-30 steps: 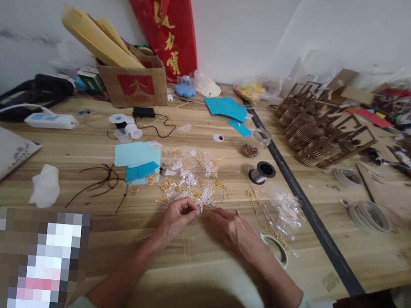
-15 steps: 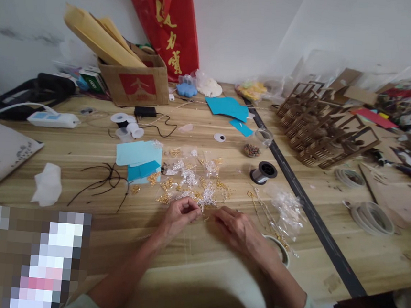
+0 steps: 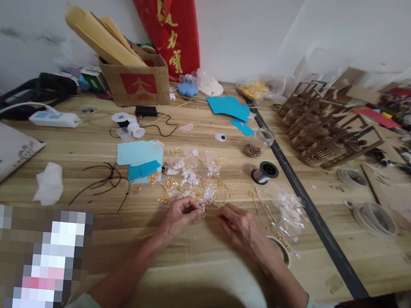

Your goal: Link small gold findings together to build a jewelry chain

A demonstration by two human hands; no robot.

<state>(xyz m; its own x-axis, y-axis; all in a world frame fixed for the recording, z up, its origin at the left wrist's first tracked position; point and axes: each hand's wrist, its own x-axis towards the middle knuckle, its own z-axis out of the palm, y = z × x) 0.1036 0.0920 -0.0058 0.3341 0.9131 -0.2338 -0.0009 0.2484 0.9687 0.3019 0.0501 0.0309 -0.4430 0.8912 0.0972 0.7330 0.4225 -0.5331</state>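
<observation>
My left hand [image 3: 182,215] is closed in a pinch, thumb against forefinger, at the near edge of a heap of silver beads [image 3: 209,192]. A tiny pale piece shows at its fingertips, too small to name. Thin clear threads [image 3: 186,246] run over the table below this hand. To the right, my right hand [image 3: 239,226] hovers low with its fingers curled and pressed together; what they hold, if anything, is hidden. The two hands are a short gap apart. Gold beads [image 3: 167,184] lie among the silver ones, and small clear packets [image 3: 211,165] lie behind them.
A wire spool [image 3: 265,172], gold and silver chains [image 3: 262,207], a clear plastic bag [image 3: 288,211] and a round-rimmed container [image 3: 281,251] lie to the right. Black cords [image 3: 107,181] and light-blue cards [image 3: 137,153] are left. Brown wooden frames [image 3: 326,126] stand back right.
My right hand has drawn slightly to the right, widening the gap between the hands. My left hand keeps its pinch in nearly the same place; the small piece at its fingertips now points more upright.
</observation>
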